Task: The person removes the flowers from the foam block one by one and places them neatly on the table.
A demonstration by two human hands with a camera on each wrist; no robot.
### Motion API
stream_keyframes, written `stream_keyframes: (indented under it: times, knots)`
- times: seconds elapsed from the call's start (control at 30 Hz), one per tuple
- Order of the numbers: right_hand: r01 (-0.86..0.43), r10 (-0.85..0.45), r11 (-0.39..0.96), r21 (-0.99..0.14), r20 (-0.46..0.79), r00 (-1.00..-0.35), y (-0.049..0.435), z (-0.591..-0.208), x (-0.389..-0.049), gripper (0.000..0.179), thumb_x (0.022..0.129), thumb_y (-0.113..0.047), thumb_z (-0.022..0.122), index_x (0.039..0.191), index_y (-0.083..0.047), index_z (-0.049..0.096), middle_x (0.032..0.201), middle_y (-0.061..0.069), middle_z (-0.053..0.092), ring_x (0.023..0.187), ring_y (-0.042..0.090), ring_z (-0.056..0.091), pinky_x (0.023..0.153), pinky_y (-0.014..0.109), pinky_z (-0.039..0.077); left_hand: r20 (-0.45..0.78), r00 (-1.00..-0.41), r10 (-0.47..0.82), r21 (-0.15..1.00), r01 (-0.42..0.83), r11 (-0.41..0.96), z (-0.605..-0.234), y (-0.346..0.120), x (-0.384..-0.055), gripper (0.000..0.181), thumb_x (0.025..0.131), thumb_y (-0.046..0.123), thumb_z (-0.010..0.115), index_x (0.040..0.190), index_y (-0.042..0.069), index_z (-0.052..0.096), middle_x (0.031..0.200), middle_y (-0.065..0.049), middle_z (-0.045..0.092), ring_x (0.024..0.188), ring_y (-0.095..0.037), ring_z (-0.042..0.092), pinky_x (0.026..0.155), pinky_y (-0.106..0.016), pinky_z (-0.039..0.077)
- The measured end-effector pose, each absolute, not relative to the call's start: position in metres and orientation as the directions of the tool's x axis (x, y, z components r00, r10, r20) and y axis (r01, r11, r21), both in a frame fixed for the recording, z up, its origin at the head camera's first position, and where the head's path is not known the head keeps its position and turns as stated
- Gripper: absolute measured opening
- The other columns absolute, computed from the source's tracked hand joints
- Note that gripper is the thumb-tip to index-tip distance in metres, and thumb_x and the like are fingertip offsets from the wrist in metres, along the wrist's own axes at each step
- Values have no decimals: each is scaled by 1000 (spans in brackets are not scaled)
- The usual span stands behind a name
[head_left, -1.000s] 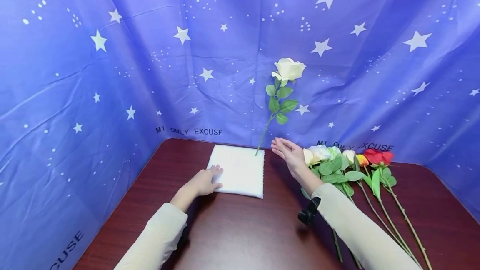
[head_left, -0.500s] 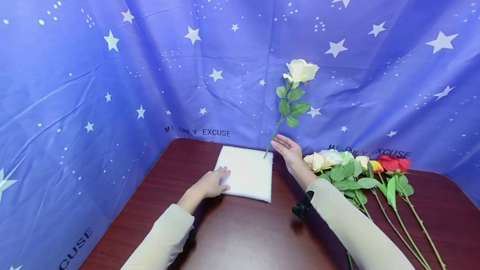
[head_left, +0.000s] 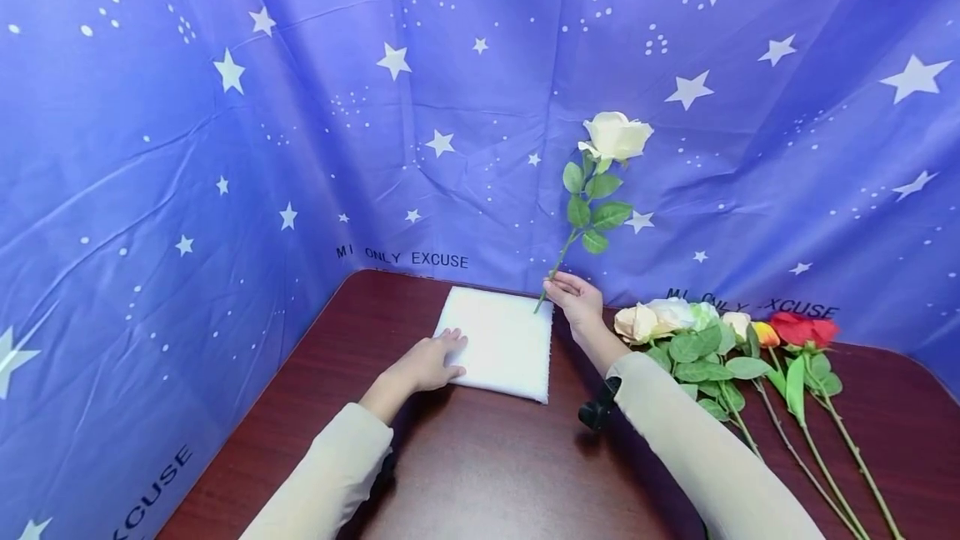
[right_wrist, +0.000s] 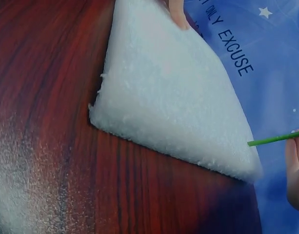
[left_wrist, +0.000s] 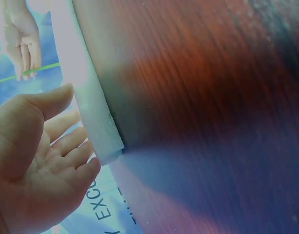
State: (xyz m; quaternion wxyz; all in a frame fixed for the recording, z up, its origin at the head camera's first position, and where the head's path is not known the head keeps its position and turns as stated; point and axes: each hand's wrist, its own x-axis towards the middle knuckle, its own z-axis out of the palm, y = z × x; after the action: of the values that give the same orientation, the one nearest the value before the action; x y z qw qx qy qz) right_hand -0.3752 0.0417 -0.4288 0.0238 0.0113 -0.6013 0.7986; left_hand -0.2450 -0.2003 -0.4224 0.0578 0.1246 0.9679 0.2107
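Observation:
A white rose [head_left: 617,137] with green leaves stands tilted to the right, its stem end set in the back right corner of a white foam slab [head_left: 498,348]. My right hand [head_left: 579,304] pinches the lower stem between thumb and fingertips, just above the slab. The right wrist view has the green stem [right_wrist: 276,138] going into the foam beside those fingertips. At the slab's left edge rests my left hand [head_left: 426,362], its fingers spread over the top and the thumb near the front corner. The left wrist view shows its fingers [left_wrist: 71,142] loosely bent along the foam's edge.
Several flowers lie on the right of the brown table [head_left: 480,465]: cream and white roses [head_left: 637,322], a yellow-orange tulip [head_left: 765,334] and a red rose [head_left: 804,329], stems toward me. A blue star-patterned cloth [head_left: 480,182] hangs behind and at the sides.
My right hand has moved in from beside the rose and taken hold of its lower stem. The left hand keeps its place on the slab. The head view has shifted slightly.

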Motion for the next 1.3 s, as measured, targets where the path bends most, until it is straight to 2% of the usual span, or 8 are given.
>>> stream_keyframes:
  times: [0.1,0.23,0.33,0.47,0.67,0.83,0.97,1.3]
  knots:
    - [-80,58,-281,-956,67,-996,41,-424,-373,18,81,10,68,94,-3,71,68,-16,71,66,-2,68,69,15,58,-64,-962,264,418,215,883,-422,-199,-245,53,93,21,62,140,3,48,152,-14,41,145,-31,33,120,-46,29]
    - [-124,76,-271,-955,107,-991,39,-416,-370,29,79,10,70,76,-19,70,67,-18,71,66,-3,68,68,14,57,-69,-963,260,413,210,886,-422,-199,-246,53,93,22,63,140,4,49,152,-14,42,145,-30,33,120,-45,29]
    - [-140,85,-229,-963,124,-989,41,-411,-368,28,79,8,71,77,-19,69,66,-20,70,65,-5,67,66,12,56,-65,-963,260,413,211,886,-423,-199,-246,53,92,22,64,139,4,50,151,-14,42,145,-30,34,119,-45,30]
    - [-144,105,-186,-972,126,-986,45,-407,-367,17,79,7,72,89,-7,71,63,-21,69,61,-5,67,63,11,55,-79,-963,260,415,205,886,-423,-198,-247,53,92,22,63,141,5,48,152,-13,41,145,-30,33,120,-45,29]
    - [-161,108,-231,-959,140,-984,50,-405,-366,27,76,8,75,102,11,68,65,-17,70,67,-1,69,68,16,59,-88,-960,265,408,208,889,-421,-197,-246,54,93,22,63,141,5,48,153,-13,40,145,-31,33,119,-47,29]
    - [-165,116,-244,-956,140,-983,51,-401,-364,17,76,9,74,87,-4,72,67,-16,71,69,2,70,70,18,59,-79,-962,261,416,206,886,-421,-197,-244,53,92,21,63,140,4,49,152,-14,41,145,-31,33,119,-46,29]
    - [-152,120,-260,-954,124,-985,51,-399,-362,26,77,11,71,76,-15,70,68,-16,71,68,1,70,70,19,60,-74,-964,257,423,203,883,-422,-197,-243,53,92,20,64,140,3,49,151,-15,42,145,-32,34,119,-47,29]
    - [-178,161,-295,-939,135,-978,50,-392,-360,17,74,8,76,84,-3,69,66,-14,72,76,14,75,69,24,61,-70,-963,260,425,207,881,-423,-195,-242,53,92,20,63,141,4,48,152,-14,41,145,-31,33,120,-46,29]
